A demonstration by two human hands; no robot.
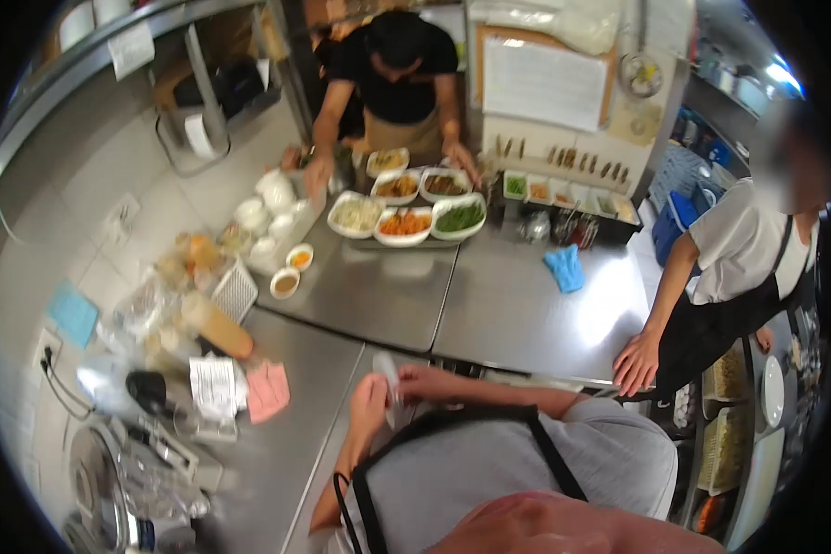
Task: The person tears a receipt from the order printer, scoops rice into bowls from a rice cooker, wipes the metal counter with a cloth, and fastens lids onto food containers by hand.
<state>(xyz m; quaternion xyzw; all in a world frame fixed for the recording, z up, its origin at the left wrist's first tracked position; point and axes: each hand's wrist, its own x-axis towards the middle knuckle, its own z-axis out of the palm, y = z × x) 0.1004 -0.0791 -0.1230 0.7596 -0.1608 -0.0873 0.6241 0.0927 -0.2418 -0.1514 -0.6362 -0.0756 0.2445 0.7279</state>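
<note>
Close to my chest, at the counter's edge, both my hands are together around a whitish, translucent, thin piece (387, 377), perhaps plastic; its exact kind does not show. My left hand (369, 404) is closed with the fingers curled against its lower left side. From the right, my right hand (423, 382) reaches across and pinches it, the fingertips partly hidden behind it. Below and around my hands lies the steel counter (314, 369).
Across the counter, a person's hands (319, 173) are by a tray of white food bowls (404, 223). At right, another person's hand (637, 363) rests on the edge. A blue cloth (564, 268), sauce bottle (217, 325) and receipt printer (198, 425) stand around.
</note>
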